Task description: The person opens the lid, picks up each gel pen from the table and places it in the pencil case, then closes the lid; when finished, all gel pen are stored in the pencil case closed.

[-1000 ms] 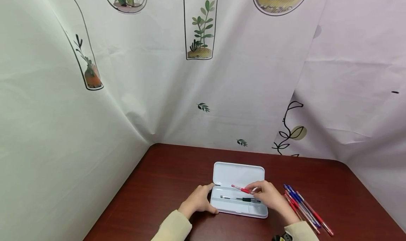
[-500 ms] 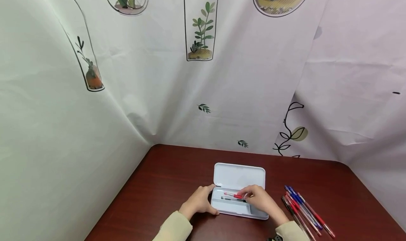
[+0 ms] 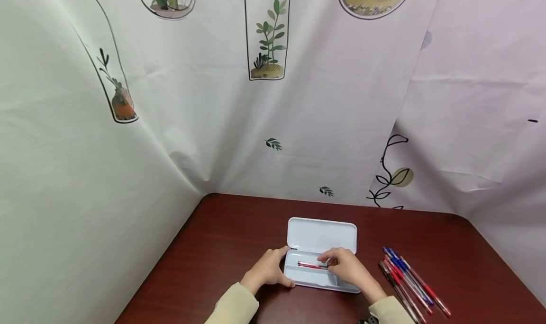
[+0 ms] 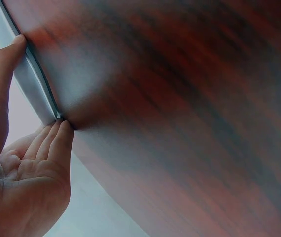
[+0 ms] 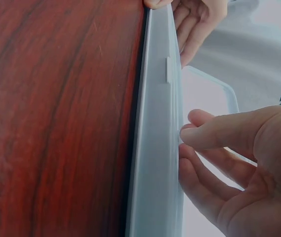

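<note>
An open white pencil case (image 3: 315, 277) sits on the table with its lid folded back. My left hand (image 3: 268, 269) holds the case's left end between thumb and fingers; in the left wrist view the thumb (image 4: 7, 59) lies along one edge. Inside the long compartment lies a red pen (image 3: 309, 265), flat along the case, its right end beneath my right hand (image 3: 344, 266). Loosely bent right-hand fingers (image 5: 204, 182) reach into the case in the right wrist view, with no pen visible between them. The black pen seen before cannot be made out.
Several red, blue and black pens (image 3: 411, 281) lie in a loose bundle on the dark red table (image 3: 239, 234), right of the case. A white patterned cloth (image 3: 324, 125) hangs behind and at both sides of the table.
My right hand has moved left and lowered the red pen into the case, where it now lies flat. Its fingers appear to have come off it. The left hand has stayed put.
</note>
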### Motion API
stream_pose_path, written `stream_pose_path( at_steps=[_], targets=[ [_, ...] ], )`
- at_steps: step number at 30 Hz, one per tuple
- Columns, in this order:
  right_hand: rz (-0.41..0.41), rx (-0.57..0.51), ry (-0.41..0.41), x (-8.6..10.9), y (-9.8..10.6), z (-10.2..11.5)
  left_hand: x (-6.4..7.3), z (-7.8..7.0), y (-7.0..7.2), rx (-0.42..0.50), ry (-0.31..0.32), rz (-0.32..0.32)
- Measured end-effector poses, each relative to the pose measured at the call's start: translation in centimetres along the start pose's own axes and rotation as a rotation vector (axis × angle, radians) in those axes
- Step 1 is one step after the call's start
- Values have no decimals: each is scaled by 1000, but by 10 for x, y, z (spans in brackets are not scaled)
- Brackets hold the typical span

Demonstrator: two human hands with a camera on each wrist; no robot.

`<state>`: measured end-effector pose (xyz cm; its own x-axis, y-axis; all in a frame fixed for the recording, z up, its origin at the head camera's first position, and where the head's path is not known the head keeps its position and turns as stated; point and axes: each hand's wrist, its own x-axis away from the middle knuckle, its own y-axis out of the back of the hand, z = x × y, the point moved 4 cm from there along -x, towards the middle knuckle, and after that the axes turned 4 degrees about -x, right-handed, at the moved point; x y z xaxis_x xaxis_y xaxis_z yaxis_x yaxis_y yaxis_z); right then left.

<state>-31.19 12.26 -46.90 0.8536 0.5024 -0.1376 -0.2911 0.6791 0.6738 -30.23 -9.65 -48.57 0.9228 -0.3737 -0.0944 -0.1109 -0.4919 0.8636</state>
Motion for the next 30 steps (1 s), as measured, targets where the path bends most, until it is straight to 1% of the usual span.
stream_pose_path(
  at_steps=[9,15,20,24,30],
  targets=[
    [-39,-9,-1,2,5,-1,2,-2,2,5,0,-4],
    [-74,-4,6,3,11,-2,2,-2,2,2,-16,-10],
    [-96,-4,12,8,18,-7,2,-3,1,5,-27,-10],
    [-110,7,-19,13,24,-12,2,-3,2,9,-34,-8],
    [-132,6,-80,17,35,-20,0,-2,2,-3,-27,-8]
  ],
)
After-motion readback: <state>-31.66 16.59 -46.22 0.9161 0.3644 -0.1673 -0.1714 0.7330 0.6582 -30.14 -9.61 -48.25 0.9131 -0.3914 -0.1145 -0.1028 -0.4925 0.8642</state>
